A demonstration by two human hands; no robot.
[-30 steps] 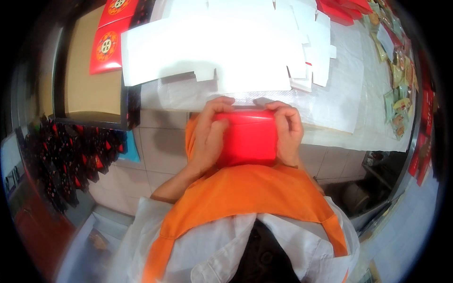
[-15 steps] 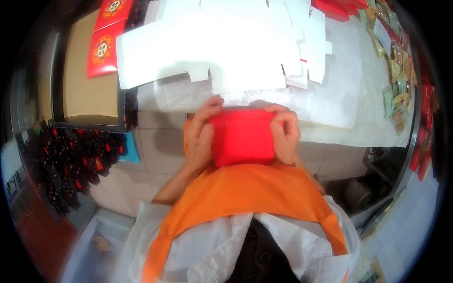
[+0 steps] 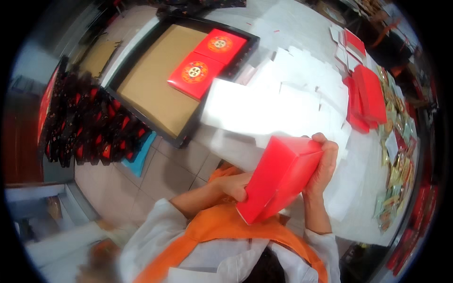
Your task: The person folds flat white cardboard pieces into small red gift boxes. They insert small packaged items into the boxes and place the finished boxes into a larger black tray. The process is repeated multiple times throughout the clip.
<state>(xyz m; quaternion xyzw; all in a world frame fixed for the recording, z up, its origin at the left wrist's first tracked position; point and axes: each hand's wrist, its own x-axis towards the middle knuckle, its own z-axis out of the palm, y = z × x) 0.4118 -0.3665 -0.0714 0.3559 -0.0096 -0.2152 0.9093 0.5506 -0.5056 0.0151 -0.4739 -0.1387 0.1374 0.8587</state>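
Note:
A red cardboard box (image 3: 279, 174) is held tilted in front of my chest, between both hands. My left hand (image 3: 234, 185) grips its lower left side, with the thumb showing on the red face and the other fingers hidden. My right hand (image 3: 325, 162) is wrapped round the opposite, upper right end. Just beyond lie flat white cardboard blanks (image 3: 245, 106), spread overlapping across the table. Farther left, two red boxes with round gold-and-orange emblems (image 3: 194, 71) rest at the right side of a dark-rimmed shallow tray (image 3: 151, 85) with a brown bottom.
Red folded card pieces (image 3: 369, 94) are stacked on the right of the white table (image 3: 361, 188). Many small wrapped packets (image 3: 395, 179) line its right edge. Dark patterned trays with red bits (image 3: 89, 125) are piled at left, beside a blue sheet (image 3: 140, 155) above the tiled floor.
My view has swung to the left, bringing the tray more fully into sight. The red box has gone from facing up between my hands to tilted on its side, still held by both.

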